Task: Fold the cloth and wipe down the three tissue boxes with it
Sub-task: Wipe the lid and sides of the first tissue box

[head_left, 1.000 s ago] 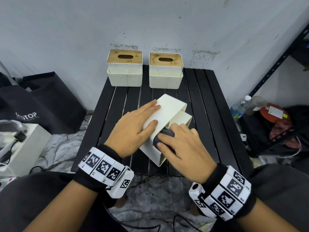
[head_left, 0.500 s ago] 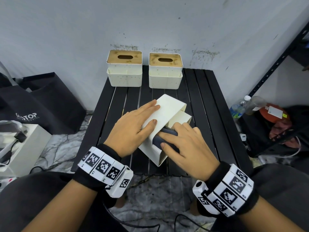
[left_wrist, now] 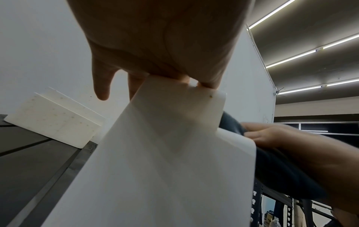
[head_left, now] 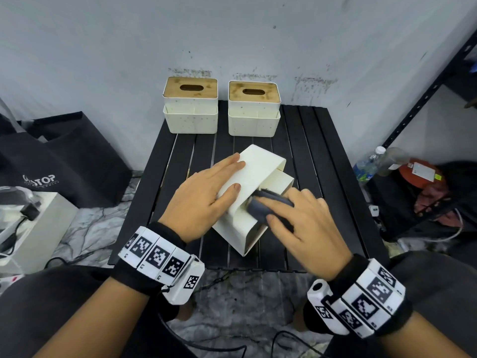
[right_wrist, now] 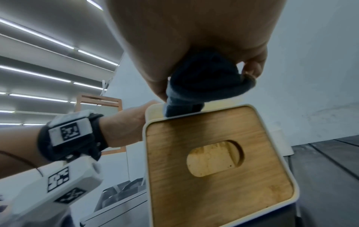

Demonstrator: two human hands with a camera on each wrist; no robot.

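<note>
With the cream plastic tissue box [head_left: 254, 182] tipped on its side mid-table, flat left hand [head_left: 204, 200] steadying, right hand [head_left: 304, 223] clamped on folded dark-blue cloth [head_left: 263, 206]: wiping underway (next, probably re-turning).

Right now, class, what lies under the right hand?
Under the right hand lies the folded dark cloth, pressed against the tipped tissue box. The fingers cover most of the cloth, so its full shape stays hidden.
</note>
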